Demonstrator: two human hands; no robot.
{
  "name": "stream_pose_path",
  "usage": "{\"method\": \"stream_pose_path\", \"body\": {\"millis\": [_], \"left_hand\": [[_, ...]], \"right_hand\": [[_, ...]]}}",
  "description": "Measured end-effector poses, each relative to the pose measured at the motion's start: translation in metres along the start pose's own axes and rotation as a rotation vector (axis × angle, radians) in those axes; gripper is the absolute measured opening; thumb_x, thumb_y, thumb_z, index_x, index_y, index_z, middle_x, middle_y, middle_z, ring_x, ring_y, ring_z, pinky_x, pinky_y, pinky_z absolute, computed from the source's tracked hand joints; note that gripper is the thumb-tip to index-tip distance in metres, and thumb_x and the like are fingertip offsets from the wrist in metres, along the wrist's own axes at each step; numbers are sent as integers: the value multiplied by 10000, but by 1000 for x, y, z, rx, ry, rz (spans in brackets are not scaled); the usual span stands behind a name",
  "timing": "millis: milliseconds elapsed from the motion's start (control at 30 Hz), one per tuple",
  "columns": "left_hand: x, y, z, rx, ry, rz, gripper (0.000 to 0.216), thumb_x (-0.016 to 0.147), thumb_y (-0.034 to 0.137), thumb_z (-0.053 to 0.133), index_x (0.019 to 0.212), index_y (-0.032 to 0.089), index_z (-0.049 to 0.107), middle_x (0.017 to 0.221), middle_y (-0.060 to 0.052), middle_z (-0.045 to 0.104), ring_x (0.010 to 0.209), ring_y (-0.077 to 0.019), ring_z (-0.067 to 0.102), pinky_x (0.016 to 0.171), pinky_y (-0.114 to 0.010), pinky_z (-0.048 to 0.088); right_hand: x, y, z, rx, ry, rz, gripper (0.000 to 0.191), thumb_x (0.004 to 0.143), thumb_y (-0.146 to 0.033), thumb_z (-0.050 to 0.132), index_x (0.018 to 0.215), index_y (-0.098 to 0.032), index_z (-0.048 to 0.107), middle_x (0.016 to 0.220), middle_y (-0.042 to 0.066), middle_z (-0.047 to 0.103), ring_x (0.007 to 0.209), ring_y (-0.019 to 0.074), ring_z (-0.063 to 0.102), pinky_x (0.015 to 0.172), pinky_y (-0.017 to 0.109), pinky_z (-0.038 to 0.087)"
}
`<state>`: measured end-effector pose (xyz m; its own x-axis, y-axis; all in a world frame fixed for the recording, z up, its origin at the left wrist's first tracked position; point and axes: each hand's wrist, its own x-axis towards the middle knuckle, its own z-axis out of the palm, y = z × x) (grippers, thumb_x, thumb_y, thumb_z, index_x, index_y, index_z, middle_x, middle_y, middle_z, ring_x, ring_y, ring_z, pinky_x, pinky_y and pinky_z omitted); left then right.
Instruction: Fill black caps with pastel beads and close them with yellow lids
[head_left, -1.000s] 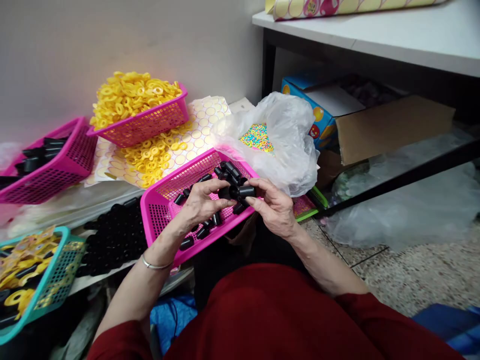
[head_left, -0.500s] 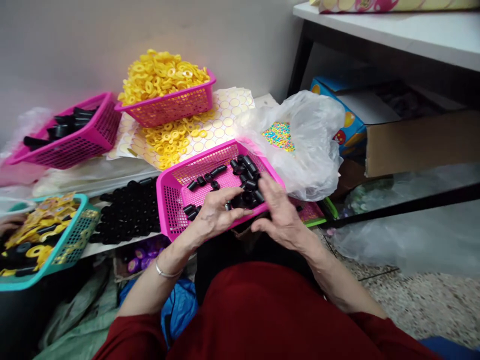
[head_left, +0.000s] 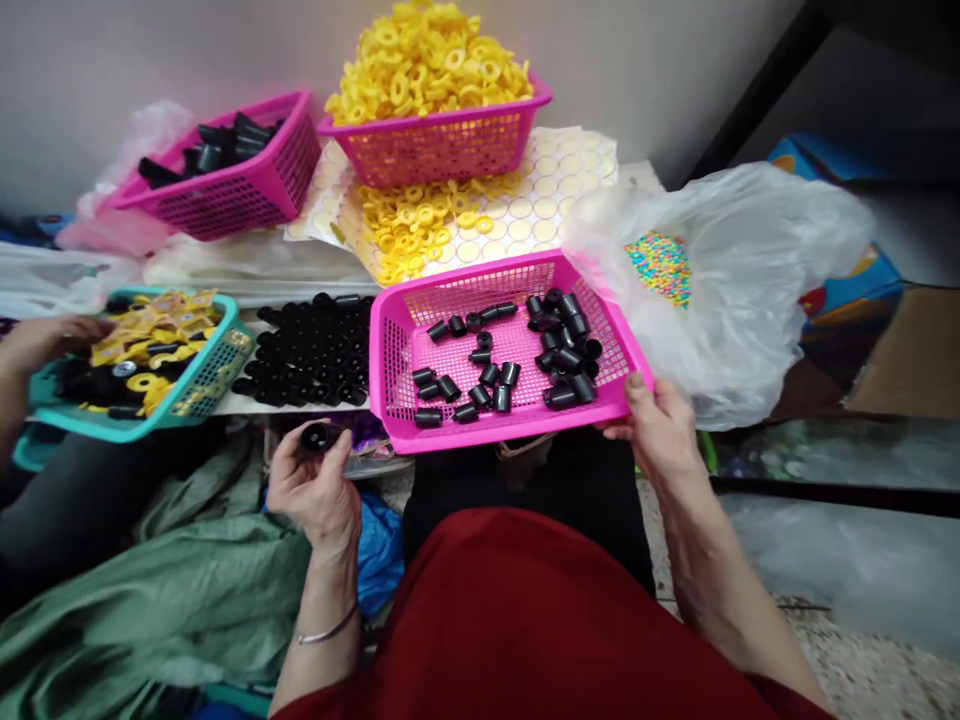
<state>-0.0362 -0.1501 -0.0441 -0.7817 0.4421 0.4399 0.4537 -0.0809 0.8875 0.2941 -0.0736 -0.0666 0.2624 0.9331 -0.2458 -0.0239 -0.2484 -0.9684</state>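
Between the fingers of my left hand (head_left: pixel 319 480) is a small black plastic cylinder (head_left: pixel 316 437), its hollow end facing up toward me. My right hand (head_left: pixel 664 425) grips the near right corner of a pink mesh basket (head_left: pixel 480 433), thumb over the rim. Several black cylinders (head_left: pixel 504 390) lie loose inside that basket, most densely on its right side. Left of the basket, close beyond my left hand, many black cylinders (head_left: pixel 315 345) stand packed together on a white surface.
A pink basket heaped with yellow rings (head_left: pixel 435 70) stands at the back, beside another pink basket (head_left: pixel 225 200) of black parts. Another person's hand (head_left: pixel 56 345) reaches into a teal basket (head_left: pixel 187 400) at left. A plastic bag (head_left: pixel 750 260) with colourful beads (head_left: pixel 660 265) lies right.
My left hand has left the basket, moved left, and now holds a black cylinder. My right hand has taken hold of the basket's corner. The view has shifted left.
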Motion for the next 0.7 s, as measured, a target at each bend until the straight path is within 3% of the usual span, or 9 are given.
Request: {"method": "stream_pose_path", "body": {"millis": [133,300,500,700], "left_hand": [[-6,-28,-1,-50,-23,-61,387,580,259,808,908,144,639,859,-9,624,767,-132,610,748,-292,532],[-10,-49,10,38,-124,-16,405,622,271,780,980,164,625,909,-18,616,814,-137,616,769,-287,518],[-4,-56,32,245,-272,265,278,735,274,666,985,160,627,922,-42,624,849,-155,596,787,-305,491],[1,-67,48,344,-217,411,306,741,365,670,959,151,660,826,-61,632,832,-199,550,830,-364,448]], "right_hand": [[15,-19,7,119,-35,139,378,557,-333,789,818,-148,587,577,-28,586,387,91,491,308,209,459],[20,-26,3,213,157,112,271,496,-135,697,735,-142,571,543,-5,595,362,100,487,284,195,411],[29,-30,-1,219,388,55,283,448,-45,669,676,-153,540,537,-3,588,398,100,513,347,195,459],[28,-22,-14,222,371,-64,285,400,-103,720,655,-150,602,544,35,634,408,136,558,382,244,503]]}}
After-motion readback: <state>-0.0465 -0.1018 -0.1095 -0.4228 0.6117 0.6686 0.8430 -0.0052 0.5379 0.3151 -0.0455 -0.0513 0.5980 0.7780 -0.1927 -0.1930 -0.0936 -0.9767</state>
